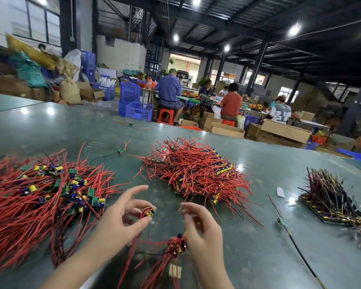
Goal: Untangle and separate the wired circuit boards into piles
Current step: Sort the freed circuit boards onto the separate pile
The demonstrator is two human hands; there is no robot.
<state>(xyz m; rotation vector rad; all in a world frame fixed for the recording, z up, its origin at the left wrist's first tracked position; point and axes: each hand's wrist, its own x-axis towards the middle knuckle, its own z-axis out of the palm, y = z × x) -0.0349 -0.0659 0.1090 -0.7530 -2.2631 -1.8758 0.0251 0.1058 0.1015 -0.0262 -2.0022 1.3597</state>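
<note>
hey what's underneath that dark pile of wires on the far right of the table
Under the dark wire pile a flat panel of joined boards shows at its near edge, lying on the green table. How far it reaches beneath is covered by the wires.
</note>
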